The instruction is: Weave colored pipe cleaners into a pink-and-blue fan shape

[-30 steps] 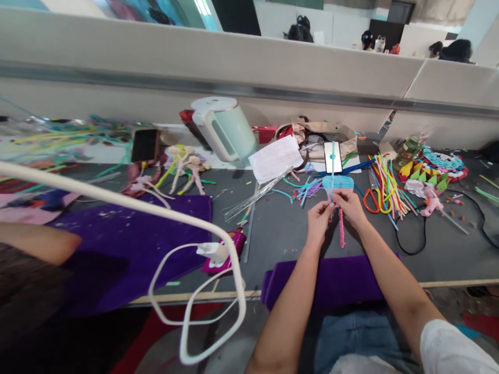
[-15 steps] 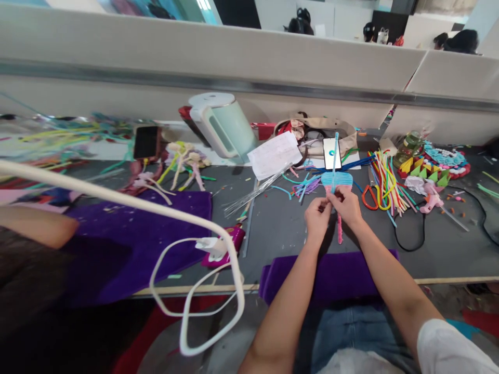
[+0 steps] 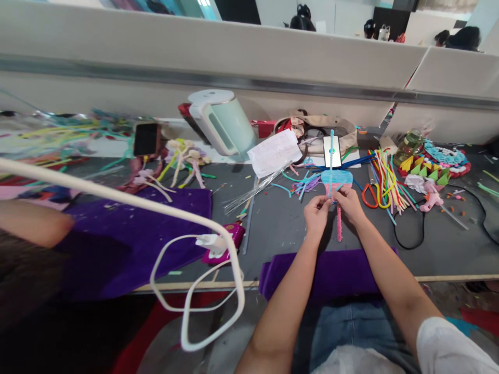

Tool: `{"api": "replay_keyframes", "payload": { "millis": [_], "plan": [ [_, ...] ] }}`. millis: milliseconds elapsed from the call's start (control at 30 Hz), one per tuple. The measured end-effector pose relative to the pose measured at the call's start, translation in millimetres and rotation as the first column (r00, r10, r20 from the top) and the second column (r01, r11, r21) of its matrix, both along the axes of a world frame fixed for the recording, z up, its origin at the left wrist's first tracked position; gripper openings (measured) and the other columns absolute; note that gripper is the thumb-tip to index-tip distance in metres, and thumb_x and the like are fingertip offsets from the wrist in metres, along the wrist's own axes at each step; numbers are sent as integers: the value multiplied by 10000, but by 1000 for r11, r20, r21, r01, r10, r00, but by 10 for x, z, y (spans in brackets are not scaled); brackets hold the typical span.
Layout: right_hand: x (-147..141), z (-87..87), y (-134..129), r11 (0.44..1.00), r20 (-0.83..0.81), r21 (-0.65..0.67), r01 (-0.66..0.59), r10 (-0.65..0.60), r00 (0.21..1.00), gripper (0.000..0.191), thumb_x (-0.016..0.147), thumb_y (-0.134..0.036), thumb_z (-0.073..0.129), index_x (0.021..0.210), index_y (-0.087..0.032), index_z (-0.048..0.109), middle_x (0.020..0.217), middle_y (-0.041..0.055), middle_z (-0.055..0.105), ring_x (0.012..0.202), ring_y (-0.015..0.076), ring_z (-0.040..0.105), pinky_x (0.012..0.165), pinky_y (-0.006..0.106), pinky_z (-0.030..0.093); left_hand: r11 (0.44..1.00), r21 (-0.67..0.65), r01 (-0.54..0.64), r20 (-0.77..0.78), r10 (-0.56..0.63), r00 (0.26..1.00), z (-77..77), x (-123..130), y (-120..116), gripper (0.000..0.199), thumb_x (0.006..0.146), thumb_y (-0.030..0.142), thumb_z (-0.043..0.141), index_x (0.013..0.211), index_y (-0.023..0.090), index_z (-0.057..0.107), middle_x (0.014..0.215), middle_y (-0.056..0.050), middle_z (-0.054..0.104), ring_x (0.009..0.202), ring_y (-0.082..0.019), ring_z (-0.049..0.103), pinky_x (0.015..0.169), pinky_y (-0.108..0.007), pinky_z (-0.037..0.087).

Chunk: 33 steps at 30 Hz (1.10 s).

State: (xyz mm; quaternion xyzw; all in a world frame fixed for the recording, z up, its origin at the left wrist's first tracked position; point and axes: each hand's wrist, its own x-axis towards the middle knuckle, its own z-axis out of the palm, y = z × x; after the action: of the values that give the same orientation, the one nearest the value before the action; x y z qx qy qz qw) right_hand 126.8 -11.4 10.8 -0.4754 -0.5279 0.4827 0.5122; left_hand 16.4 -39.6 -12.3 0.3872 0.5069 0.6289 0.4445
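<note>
Both my hands are closed in a pinch above the dark table, close together at a light blue pipe cleaner [image 3: 331, 148] that stands up past them. My left hand [image 3: 316, 212] grips its lower part from the left. From the right, my right hand [image 3: 350, 204] pinches by the same spot, where a short blue bend shows between the fingers. Right behind the fingertips is a flat blue and pink piece made of pipe cleaners [image 3: 344, 177]. Its pink stem [image 3: 339, 228] sticks out below my hands. My fingers hide the middle of the piece.
A phone [image 3: 331, 157] lies behind the piece. To the right are orange-handled scissors [image 3: 370, 196], several bright pipe cleaners [image 3: 384, 179] and a pink glue gun [image 3: 432, 200]. Leftward stand a kettle [image 3: 230, 124] and a white cable [image 3: 156, 202]. Another person's arm [image 3: 35, 221] rests far left.
The upright blue pipe cleaner has shifted slightly left, and a short blue bend now shows between my fingertips. My hands have barely moved.
</note>
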Motion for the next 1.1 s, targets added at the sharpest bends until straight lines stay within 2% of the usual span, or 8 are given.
{"api": "replay_keyframes", "payload": {
  "millis": [200, 433, 533, 633, 700, 800, 900, 1100],
  "plan": [
    [24, -16, 37, 965, -273, -233, -121, 54, 960, 332, 571, -396, 768, 564, -190, 508, 493, -56, 465, 464, 68, 378, 449, 221, 298, 995, 7, 95, 133, -95, 987, 28, -6, -9, 197, 617, 314, 769, 703, 151, 700, 570, 17, 589, 466, -71, 434, 471, -202, 349],
    [-5, -87, 61, 957, -363, -220, -189, 99, 926, 394, 542, -432, 815, 573, -191, 504, 499, -57, 448, 469, 64, 358, 444, 219, 277, 971, -64, 229, 306, -200, 931, 6, -56, 19, 310, 532, 337, 844, 732, 139, 712, 613, -7, 627, 481, -69, 481, 466, -201, 397],
    [7, -98, 61, 980, -233, -141, -141, 106, 967, 394, 620, -493, 758, 596, -198, 497, 500, -65, 421, 472, 72, 343, 466, 231, 274, 967, -94, 236, 300, -199, 933, 6, -61, 15, 347, 515, 349, 865, 733, 133, 705, 609, -4, 621, 470, -65, 486, 461, -199, 403],
    [66, -80, 53, 996, 99, 38, -75, 71, 993, 358, 754, -486, 637, 603, -212, 463, 511, -57, 406, 503, 95, 354, 504, 246, 279, 983, -79, 168, 252, -143, 957, 25, -61, 14, 375, 563, 402, 842, 802, 144, 716, 665, -6, 637, 491, -76, 516, 462, -211, 425],
    [101, -61, 36, 982, 379, 169, -83, 13, 925, 317, 819, -423, 569, 611, -217, 446, 544, -38, 439, 540, 115, 391, 537, 256, 289, 995, -43, 90, 226, -78, 971, 38, -61, 21, 394, 594, 431, 821, 858, 157, 719, 713, -7, 650, 523, -87, 537, 458, -213, 425],
    [108, -43, -2, 932, 666, 319, -172, -92, 740, 233, 865, -331, 517, 664, -218, 480, 662, 12, 547, 652, 155, 488, 599, 270, 325, 1000, 13, -7, 193, 4, 981, 44, -66, 36, 343, 600, 426, 817, 774, 155, 697, 736, -13, 657, 575, -97, 551, 468, -206, 422],
    [78, -36, -34, 884, 731, 403, -235, -156, 664, 207, 905, -317, 473, 732, -218, 528, 778, 55, 612, 774, 188, 548, 668, 282, 368, 999, 20, -43, 205, 38, 978, 33, -77, 45, 327, 590, 421, 821, 660, 152, 649, 741, -25, 662, 618, -107, 575, 494, -201, 442],
    [23, -12, -76, 921, 669, 330, -208, -73, 740, 156, 893, -312, 475, 799, -224, 563, 729, 22, 618, 684, 171, 542, 635, 276, 365, 998, -22, -57, 262, 60, 963, 19, -96, 43, 330, 576, 416, 831, 671, 151, 660, 752, -33, 664, 647, -120, 609, 523, -211, 474]
  ]
}}
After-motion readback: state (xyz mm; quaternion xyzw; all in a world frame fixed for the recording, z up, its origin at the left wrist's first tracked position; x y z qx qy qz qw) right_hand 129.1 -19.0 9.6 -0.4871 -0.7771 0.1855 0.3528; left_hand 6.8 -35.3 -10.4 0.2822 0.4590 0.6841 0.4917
